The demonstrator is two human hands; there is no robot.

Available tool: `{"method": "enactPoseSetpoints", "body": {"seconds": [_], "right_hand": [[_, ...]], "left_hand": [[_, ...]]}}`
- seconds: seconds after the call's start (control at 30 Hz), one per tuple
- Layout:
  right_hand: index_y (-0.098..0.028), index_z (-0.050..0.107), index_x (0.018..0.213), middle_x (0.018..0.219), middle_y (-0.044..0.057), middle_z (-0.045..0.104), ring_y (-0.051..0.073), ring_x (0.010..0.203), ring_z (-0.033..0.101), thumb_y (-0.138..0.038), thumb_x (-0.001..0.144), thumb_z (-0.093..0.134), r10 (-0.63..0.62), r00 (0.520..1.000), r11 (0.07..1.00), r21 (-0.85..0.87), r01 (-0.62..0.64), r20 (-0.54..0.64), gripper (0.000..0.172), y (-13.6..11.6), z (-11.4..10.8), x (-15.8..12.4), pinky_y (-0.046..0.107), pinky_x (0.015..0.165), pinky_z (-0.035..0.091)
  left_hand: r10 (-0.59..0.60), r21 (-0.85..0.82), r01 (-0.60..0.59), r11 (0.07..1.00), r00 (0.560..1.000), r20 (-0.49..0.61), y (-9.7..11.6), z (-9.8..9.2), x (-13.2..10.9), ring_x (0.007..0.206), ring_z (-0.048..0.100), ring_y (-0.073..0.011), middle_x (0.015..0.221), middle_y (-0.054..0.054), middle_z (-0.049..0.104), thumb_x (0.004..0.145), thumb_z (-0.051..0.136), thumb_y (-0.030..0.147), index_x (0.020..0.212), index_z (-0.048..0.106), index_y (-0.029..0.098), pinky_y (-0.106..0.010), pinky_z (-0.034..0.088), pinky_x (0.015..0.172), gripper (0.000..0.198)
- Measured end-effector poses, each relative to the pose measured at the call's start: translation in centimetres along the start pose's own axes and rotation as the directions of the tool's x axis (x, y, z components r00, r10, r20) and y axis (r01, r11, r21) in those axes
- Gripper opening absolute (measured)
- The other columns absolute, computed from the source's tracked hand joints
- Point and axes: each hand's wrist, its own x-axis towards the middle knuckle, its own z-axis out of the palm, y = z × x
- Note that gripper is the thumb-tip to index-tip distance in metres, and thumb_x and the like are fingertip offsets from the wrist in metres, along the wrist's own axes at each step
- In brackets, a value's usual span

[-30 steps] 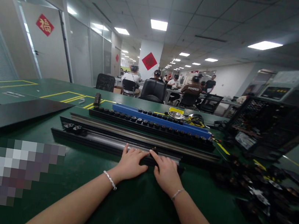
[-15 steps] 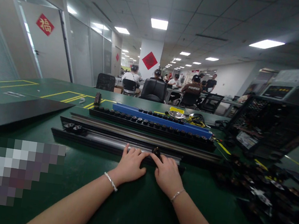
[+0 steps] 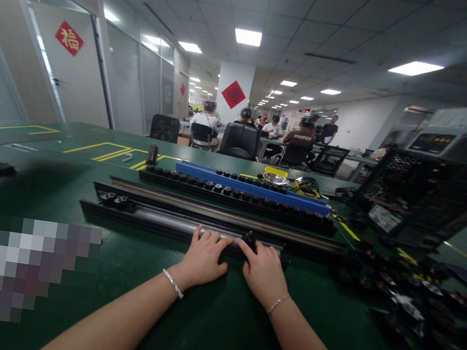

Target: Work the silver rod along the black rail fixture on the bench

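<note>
My left hand (image 3: 203,256) lies flat on the near black rail (image 3: 144,217), fingers stretched over its silver channel and holding nothing. My right hand (image 3: 263,267) rests beside it, fingertips closed on a small black part (image 3: 249,238) that sits on the same rail. Two similar black parts (image 3: 113,199) sit at the rail's left end. Both wrists wear thin bracelets.
Behind lie a second rail (image 3: 227,216), a black rail carrying several knobs (image 3: 235,194) and a blue rail (image 3: 253,186). A heap of black parts (image 3: 406,303) and an open computer case (image 3: 426,196) are on the right. Seated people (image 3: 245,121) are working far behind the green table (image 3: 204,321).
The large black panel on the left has slid away to the left and only its edge shows. The small black part at my right fingertips has shifted slightly right along the rail.
</note>
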Motion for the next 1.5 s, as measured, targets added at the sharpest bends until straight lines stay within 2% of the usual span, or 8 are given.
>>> {"method": "enactPoseSetpoints", "body": {"seconds": [0.27, 0.6, 0.87, 1.27, 1.5], "right_hand": [[-0.034, 0.049, 0.122, 0.112, 0.008, 0.056, 0.021, 0.104, 0.049, -0.018, 0.080, 0.044, 0.035, 0.999, 0.999, -0.007, -0.035, -0.004, 0.045, 0.0, -0.3, 0.0, 0.038, 0.096, 0.025], [-0.035, 0.051, 0.118, 0.107, 0.007, 0.057, 0.022, 0.103, 0.048, -0.025, 0.080, 0.047, 0.112, 0.993, 0.992, -0.064, -0.113, -0.024, 0.039, 0.4, -0.4, -0.4, 0.043, 0.097, 0.020], [-0.034, 0.050, 0.118, 0.106, 0.008, 0.057, 0.024, 0.103, 0.049, -0.029, 0.080, 0.048, 0.162, 0.987, 0.984, -0.079, -0.161, 0.010, 0.039, 0.6, -0.7, -0.4, 0.047, 0.098, 0.020], [-0.037, 0.046, 0.124, 0.110, 0.008, 0.056, 0.025, 0.106, 0.048, -0.028, 0.079, 0.048, 0.181, 0.982, 0.981, -0.084, -0.176, 0.059, 0.045, 1.5, -0.7, -0.7, 0.053, 0.097, 0.019], [-0.035, 0.049, 0.122, 0.112, 0.009, 0.056, 0.024, 0.108, 0.047, -0.027, 0.078, 0.049, 0.172, 0.985, 0.983, -0.076, -0.169, 0.033, 0.044, 1.7, -0.6, -0.8, 0.051, 0.098, 0.020]], "left_hand": [[0.017, 0.014, -0.017, 1.000, 1.000, -0.009, -0.1, 0.0, -0.1, 0.108, 0.046, -0.0249, 0.109, -0.003, 0.055, 0.071, 0.056, 0.036, 0.124, 0.042, 0.032, -0.053, 0.009, 0.106, 0.055], [0.016, 0.053, -0.014, 0.999, 0.999, -0.035, 0.0, 0.1, -0.3, 0.104, 0.046, -0.0238, 0.107, -0.002, 0.055, 0.072, 0.056, 0.034, 0.125, 0.043, 0.032, -0.050, 0.011, 0.106, 0.054], [0.001, 0.042, 0.005, 0.999, 0.992, -0.125, 0.1, 0.8, -0.3, 0.100, 0.048, -0.0214, 0.100, 0.000, 0.057, 0.074, 0.054, 0.024, 0.119, 0.048, 0.032, -0.050, 0.010, 0.106, 0.046], [0.006, 0.039, -0.001, 0.999, 0.992, -0.127, 0.1, 0.7, -0.3, 0.101, 0.048, -0.0210, 0.100, 0.000, 0.057, 0.074, 0.054, 0.022, 0.119, 0.047, 0.033, -0.051, 0.010, 0.107, 0.047], [0.012, 0.042, -0.007, 0.999, 0.993, -0.119, 0.2, 0.5, -0.4, 0.103, 0.048, -0.0215, 0.103, -0.001, 0.057, 0.075, 0.053, 0.022, 0.120, 0.046, 0.032, -0.051, 0.010, 0.107, 0.047]]}}
